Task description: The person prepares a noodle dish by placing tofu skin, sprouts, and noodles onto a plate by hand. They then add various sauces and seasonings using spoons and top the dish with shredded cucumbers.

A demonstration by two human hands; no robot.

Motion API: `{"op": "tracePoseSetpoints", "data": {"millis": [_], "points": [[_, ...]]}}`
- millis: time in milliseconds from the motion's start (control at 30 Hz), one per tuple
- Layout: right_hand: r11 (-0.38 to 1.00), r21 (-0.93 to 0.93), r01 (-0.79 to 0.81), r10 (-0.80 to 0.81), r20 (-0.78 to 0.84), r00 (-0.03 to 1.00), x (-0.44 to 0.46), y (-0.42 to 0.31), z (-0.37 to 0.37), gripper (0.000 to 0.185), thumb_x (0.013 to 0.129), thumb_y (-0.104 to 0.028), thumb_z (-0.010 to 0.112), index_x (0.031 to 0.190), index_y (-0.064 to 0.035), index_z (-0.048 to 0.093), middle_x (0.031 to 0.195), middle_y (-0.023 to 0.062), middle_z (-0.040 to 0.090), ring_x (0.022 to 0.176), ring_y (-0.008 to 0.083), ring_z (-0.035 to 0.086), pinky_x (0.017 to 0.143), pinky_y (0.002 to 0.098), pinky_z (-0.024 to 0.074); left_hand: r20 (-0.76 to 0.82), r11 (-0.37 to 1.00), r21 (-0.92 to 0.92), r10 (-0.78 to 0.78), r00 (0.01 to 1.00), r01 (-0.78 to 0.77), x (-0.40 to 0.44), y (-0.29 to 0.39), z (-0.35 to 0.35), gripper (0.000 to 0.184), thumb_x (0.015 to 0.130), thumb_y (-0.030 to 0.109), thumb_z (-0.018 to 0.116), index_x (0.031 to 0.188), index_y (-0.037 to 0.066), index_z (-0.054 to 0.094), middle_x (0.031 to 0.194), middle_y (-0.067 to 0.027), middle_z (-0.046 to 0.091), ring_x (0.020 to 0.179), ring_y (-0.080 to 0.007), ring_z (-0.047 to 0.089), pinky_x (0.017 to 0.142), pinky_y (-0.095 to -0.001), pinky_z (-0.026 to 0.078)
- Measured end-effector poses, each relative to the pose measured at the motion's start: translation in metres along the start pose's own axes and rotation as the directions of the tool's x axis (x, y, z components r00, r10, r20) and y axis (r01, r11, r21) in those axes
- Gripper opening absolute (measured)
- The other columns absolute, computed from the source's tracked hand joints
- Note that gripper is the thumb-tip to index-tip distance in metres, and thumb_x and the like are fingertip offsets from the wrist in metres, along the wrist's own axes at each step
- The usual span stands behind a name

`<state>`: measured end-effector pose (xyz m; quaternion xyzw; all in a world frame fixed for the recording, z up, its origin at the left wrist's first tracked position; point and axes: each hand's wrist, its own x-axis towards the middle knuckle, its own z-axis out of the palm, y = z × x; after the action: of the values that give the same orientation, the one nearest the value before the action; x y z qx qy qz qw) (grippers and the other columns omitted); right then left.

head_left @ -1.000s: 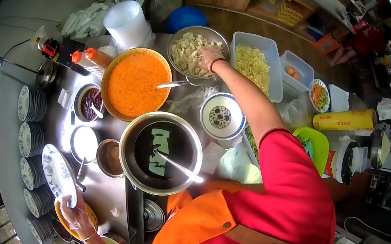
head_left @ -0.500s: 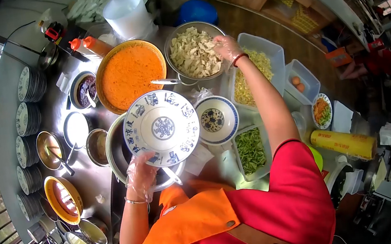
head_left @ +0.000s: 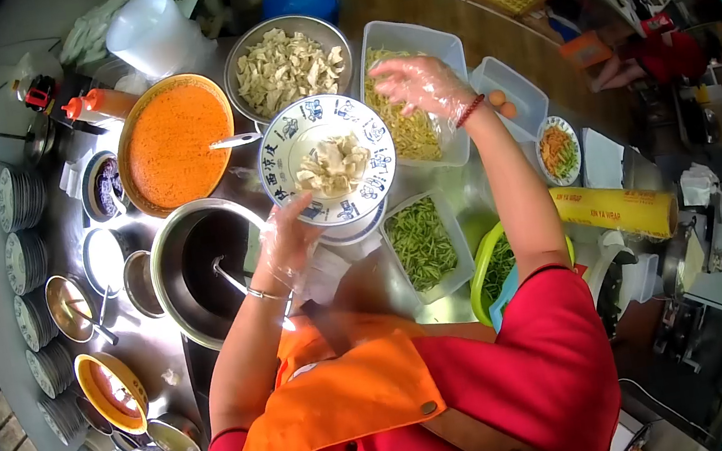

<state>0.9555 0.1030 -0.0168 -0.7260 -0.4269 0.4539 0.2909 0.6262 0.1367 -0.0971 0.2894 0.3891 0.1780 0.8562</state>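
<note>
My left hand (head_left: pixel 290 235), in a clear plastic glove, grips the near left rim of a white bowl with blue patterns (head_left: pixel 275 150). Pale, spongy chunks (head_left: pixel 334 166) lie in the middle of that bowl. Over a clear tub (head_left: pixel 446 45) of yellowish bean sprouts (head_left: pixel 417 133) hovers my gloved right hand (head_left: pixel 426 87), fingers apart with nothing in them. A metal basin (head_left: pixel 336 33) of more pale chunks (head_left: pixel 291 71) stands beyond the bowl. Under the held bowl, a second bowl (head_left: pixel 360 233) is mostly hidden.
Shredded green vegetable (head_left: pixel 421 241) fills a tub nearer me. On the left are a pan of orange sauce (head_left: pixel 176 141), a deep pot of dark liquid (head_left: pixel 207 247) and stacked plates (head_left: pixel 25 250). Eggs (head_left: pixel 501 104) sit in another tub. A person in red (head_left: pixel 665 58) is far right.
My right hand has left the metal basin and moved over the bean sprouts. Pale chunks now lie in the held bowl, which was bare; it has shifted rightward relative to the pot.
</note>
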Motion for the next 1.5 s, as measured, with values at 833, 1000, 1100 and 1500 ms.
{"op": "tracePoseSetpoints", "data": {"millis": [833, 1000, 1100, 1500], "points": [[0.929, 0.222, 0.296, -0.267, -0.152, 0.952, -0.097, 0.031, 0.079, 0.031, 0.092, -0.021, 0.07, 0.119, -0.007, 0.065, 0.113, 0.0109, 0.068, 0.089, 0.0201, 0.069, 0.071, 0.0309, 0.0597, 0.022, 0.986, -0.146, -0.076, 0.997, 0.078, -0.076, -0.034, -0.001, 0.041, 0.09, 0.01, 0.066, 0.127, -0.002, 0.052, 0.119, -0.0159, 0.065, 0.107, -0.0268, 0.065, 0.094, -0.0396, 0.054], [0.827, -0.282, 0.486, -0.518, -0.049, 0.854, -0.141, 0.001, 0.125, 0.04, 0.091, -0.018, 0.066, 0.129, -0.0063, 0.06, 0.12, 0.0158, 0.066, 0.104, 0.0301, 0.066, 0.094, 0.0394, 0.0527, 0.057, 0.982, -0.15, -0.11, 0.992, 0.117, -0.092, -0.044, -0.001, 0.042, 0.09, 0.012, 0.066, 0.127, -0.001, 0.052, 0.121, -0.0153, 0.063, 0.111, -0.0252, 0.062, 0.098, -0.0399, 0.051], [0.798, -0.398, 0.452, -0.536, -0.124, 0.835, -0.158, 0.004, 0.13, 0.036, 0.091, -0.014, 0.064, 0.127, -0.0076, 0.061, 0.117, 0.015, 0.066, 0.101, 0.0276, 0.067, 0.089, 0.0382, 0.0531, 0.007, 0.979, -0.152, -0.135, 0.991, 0.134, -0.114, -0.042, 0.014, 0.039, 0.092, 0.007, 0.062, 0.128, 0.001, 0.049, 0.12, -0.0137, 0.063, 0.109, -0.0241, 0.063, 0.092, -0.0355, 0.052], [0.892, -0.325, 0.315, -0.451, -0.57, 0.687, -0.267, 0.031, 0.245, 0.026, 0.089, -0.017, 0.064, 0.113, -0.0078, 0.062, 0.104, 0.0125, 0.067, 0.095, 0.0333, 0.067, 0.081, 0.0421, 0.055, 0.203, 0.958, 0.224, -0.224, 0.953, 0.177, -0.134, -0.076, -0.009, 0.054, 0.085, 0.005, 0.065, 0.134, -0.004, 0.044, 0.126, -0.0176, 0.056, 0.114, -0.0322, 0.058, 0.096, -0.0488, 0.052]]}}
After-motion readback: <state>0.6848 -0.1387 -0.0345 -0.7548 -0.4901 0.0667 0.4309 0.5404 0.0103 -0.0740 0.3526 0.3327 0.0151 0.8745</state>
